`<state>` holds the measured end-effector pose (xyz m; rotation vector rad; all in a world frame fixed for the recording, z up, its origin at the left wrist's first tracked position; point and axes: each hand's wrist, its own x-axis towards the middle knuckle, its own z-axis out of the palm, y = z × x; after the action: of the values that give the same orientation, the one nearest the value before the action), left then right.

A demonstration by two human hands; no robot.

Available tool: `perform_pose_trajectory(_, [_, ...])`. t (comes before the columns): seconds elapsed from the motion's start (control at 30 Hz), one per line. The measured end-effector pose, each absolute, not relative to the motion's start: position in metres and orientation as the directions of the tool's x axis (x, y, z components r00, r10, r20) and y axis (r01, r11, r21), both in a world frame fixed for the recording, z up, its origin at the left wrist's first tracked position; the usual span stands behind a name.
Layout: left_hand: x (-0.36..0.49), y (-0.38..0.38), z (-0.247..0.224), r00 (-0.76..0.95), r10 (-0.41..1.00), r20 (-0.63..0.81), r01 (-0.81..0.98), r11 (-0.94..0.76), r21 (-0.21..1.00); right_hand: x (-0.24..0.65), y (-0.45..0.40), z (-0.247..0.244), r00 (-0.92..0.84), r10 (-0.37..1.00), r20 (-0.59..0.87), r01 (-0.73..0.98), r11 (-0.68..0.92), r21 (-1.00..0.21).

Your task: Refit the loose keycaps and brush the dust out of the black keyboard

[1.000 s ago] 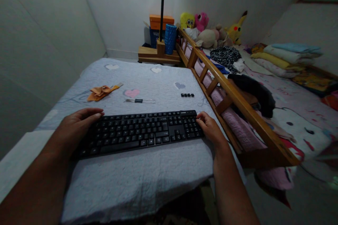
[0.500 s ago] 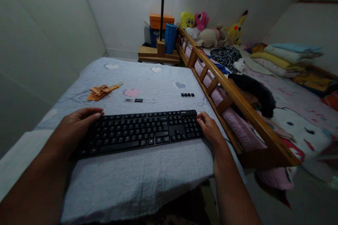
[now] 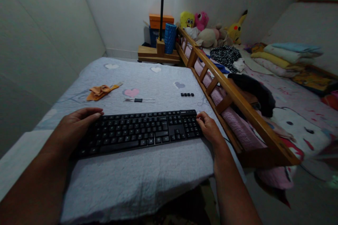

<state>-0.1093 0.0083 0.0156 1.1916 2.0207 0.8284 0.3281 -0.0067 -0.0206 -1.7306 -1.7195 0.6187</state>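
A black computer keyboard [image 3: 142,130] lies across the cloth-covered table, its left end slightly nearer to me. My left hand [image 3: 76,126] is closed around its left end, with the thumb along the upper corner. At the right end, by the number pad, my right hand [image 3: 208,126] grips the edge with its fingers bent. Beyond the keyboard lies a wire keycap puller [image 3: 138,100] with a dark handle. Several loose black keycaps [image 3: 187,94] sit in a row to its right. An orange cloth [image 3: 99,92] with a brush [image 3: 116,86] beside it rests at the left.
A pale quilted cover with hearts [image 3: 137,175] drapes the table. Along its right side runs a wooden bed rail [image 3: 227,88]. The bed beyond holds plush toys [image 3: 208,37], clothes and folded bedding [image 3: 287,56]. A blue foam roller [image 3: 170,38] and an orange box [image 3: 161,21] stand at the back.
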Motion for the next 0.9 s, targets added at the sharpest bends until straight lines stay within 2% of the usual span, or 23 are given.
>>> perform_pose_trajectory(0.9, [-0.1091, 0.0093, 0.0128, -0.397, 0.894, -0.21, 0.482, 0.398, 0.781, 0.3286, -0.0065, -0.0282, 0.055, 0.991, 0.123, 0.739, 0.043, -0.673])
